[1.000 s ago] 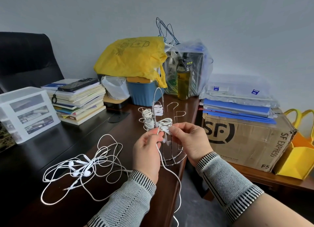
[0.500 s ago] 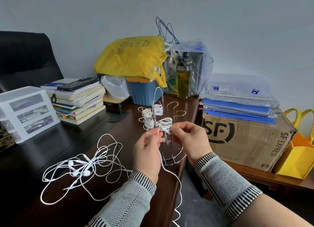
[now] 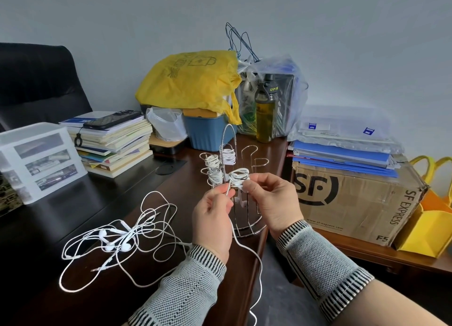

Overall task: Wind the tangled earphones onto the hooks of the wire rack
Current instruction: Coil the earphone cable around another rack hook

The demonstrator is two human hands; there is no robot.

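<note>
On my left, the tangled earphones (image 3: 117, 237) sprawl on the desk (image 3: 61, 203). My left hand (image 3: 212, 218) pinches a cable (image 3: 247, 252) trailing off the bottom edge; my right hand (image 3: 271, 203) pinches the coil (image 3: 239, 176) on the wire rack (image 3: 242, 169), its base half hidden. The bottle (image 3: 265, 110) reads "UP-T", the box (image 3: 352, 198) "SF EXPRESS".

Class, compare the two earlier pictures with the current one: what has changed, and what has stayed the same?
Almost nothing moved. The left hand still pinches the cable, and the right hand still holds the coil on the wire rack. The tangled earphones lie unmoved.
</note>
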